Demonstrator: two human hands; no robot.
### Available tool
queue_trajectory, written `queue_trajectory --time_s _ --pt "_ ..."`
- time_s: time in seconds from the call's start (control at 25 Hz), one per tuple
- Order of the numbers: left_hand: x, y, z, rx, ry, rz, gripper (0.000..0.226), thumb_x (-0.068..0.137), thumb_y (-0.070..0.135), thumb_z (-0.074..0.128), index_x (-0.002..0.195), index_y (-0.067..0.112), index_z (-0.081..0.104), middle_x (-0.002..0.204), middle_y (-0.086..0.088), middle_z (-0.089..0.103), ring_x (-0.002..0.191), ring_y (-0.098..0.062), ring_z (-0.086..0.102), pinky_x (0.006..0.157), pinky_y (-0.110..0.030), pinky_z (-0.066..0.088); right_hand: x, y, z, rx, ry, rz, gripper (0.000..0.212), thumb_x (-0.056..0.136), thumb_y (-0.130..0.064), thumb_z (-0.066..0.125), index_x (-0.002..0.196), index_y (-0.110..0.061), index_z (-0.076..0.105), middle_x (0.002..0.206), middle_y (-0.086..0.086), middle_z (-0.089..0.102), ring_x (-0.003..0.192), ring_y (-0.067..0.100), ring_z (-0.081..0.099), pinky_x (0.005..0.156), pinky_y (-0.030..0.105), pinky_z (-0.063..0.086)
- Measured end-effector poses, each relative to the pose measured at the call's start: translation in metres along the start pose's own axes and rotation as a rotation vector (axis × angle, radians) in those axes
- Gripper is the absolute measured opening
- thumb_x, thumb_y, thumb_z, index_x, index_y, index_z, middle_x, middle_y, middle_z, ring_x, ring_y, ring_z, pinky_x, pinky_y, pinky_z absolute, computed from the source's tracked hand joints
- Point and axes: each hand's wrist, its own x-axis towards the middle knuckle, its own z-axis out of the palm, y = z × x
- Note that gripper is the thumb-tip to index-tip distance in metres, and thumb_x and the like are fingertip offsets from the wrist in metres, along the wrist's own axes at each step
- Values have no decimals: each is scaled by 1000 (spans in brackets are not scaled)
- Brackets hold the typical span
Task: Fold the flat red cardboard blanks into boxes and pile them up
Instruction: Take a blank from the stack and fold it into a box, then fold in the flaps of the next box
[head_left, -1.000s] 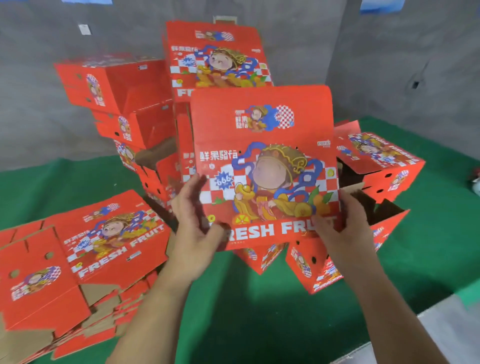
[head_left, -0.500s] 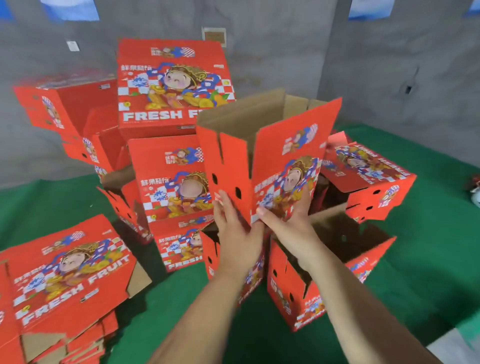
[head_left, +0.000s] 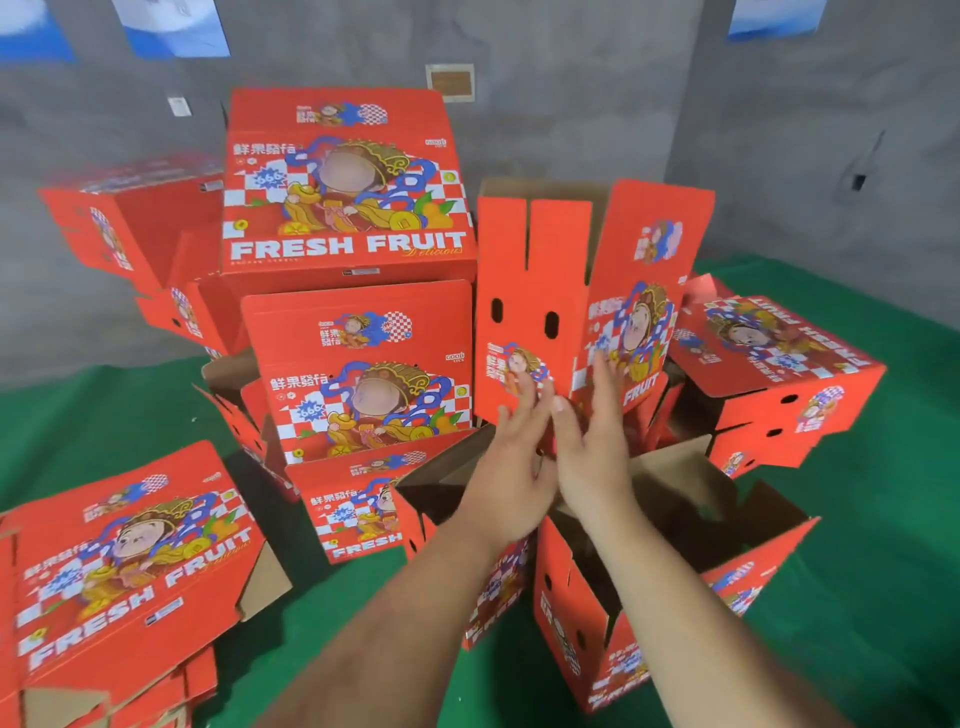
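A red opened-up box (head_left: 540, 291) stands upright on the pile, its open brown top facing up. My left hand (head_left: 511, 467) and my right hand (head_left: 592, 447) are side by side just below it, fingers straight and spread. The fingertips reach its lower corner, and neither hand grips it. A stack of flat red blanks (head_left: 130, 561) lies at the lower left. Folded red boxes (head_left: 343, 182) are piled behind and to the left.
Two open boxes (head_left: 675, 545) lie tipped on the green floor (head_left: 857, 597) under my forearms. More folded boxes (head_left: 769, 364) sit at the right. A grey concrete wall (head_left: 571, 78) closes off the back.
The box I held flat in front of me has been opened into a tube and lifted onto the pile. My fingers have uncurled from its lower edge.
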Motion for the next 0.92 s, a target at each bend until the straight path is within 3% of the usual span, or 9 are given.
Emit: queue_trajectory --time_s 0.04,0.12,0.2,0.36,0.48,0.56,0.72,0.8,0.92 --pt "13 0 -8 93 -115 -58 76 99 6 49 166 22 18 175 0 0 155 -20 28 124 -39 30 10 10 -2 -10 1 35 68 105 -18 56 164 -21 22 169 -7 18 156 2 12 125 17 13" --pt "34 0 -20 193 -254 -185 66 98 14 50 161 27 35 161 -7 44 136 -28 55 108 -40 47 21 24 -3 -82 -68 179 67 106 -14 55 164 -21 23 165 -1 31 148 8 31 119 23 26" --pt "38 5 -19 97 -167 -252 49 98 18 50 146 28 55 131 -6 70 118 -29 66 97 -38 53 28 31 1 -143 -73 332 57 107 -18 52 160 -24 34 154 1 48 139 18 46 115 32 35" --pt "20 14 -6 -272 116 -321 37 101 19 52 137 21 63 128 2 71 117 -19 67 106 -40 52 19 14 23 -69 1 279 43 99 -13 60 141 -22 56 138 -1 57 131 23 55 113 39 43" --pt "-2 8 -10 -391 312 -348 28 103 21 56 129 20 67 121 5 73 111 -10 68 103 -34 52 -10 -10 46 84 96 269 15 98 -26 58 110 -27 68 103 -17 64 113 16 65 91 32 55" --pt "-22 -1 -17 -501 392 -405 24 104 19 56 125 18 67 117 1 74 109 -15 70 102 -39 54 -29 -21 61 118 40 237 18 101 -24 56 115 -22 67 92 -24 67 97 8 70 80 27 56" --pt "-65 -25 -38 -669 525 -516 22 103 10 55 113 22 70 113 0 76 108 -14 72 102 -40 56 -70 -28 94 -13 -220 71 40 92 -12 59 125 -35 61 123 -4 56 104 2 62 95 39 55" --pt "-91 -41 -53 -678 587 -564 21 103 11 56 111 23 71 109 3 76 104 -12 72 97 -35 57 -90 -37 119 26 -315 100 38 84 -28 57 113 -52 59 121 -7 57 103 -3 61 94 39 57" --pt "-141 -73 -86 -716 676 -622 21 103 9 56 112 20 71 107 0 77 98 -9 73 91 -27 57 -125 -43 176 96 -416 190 38 78 -39 53 114 -49 60 122 -2 62 110 16 66 95 47 56"
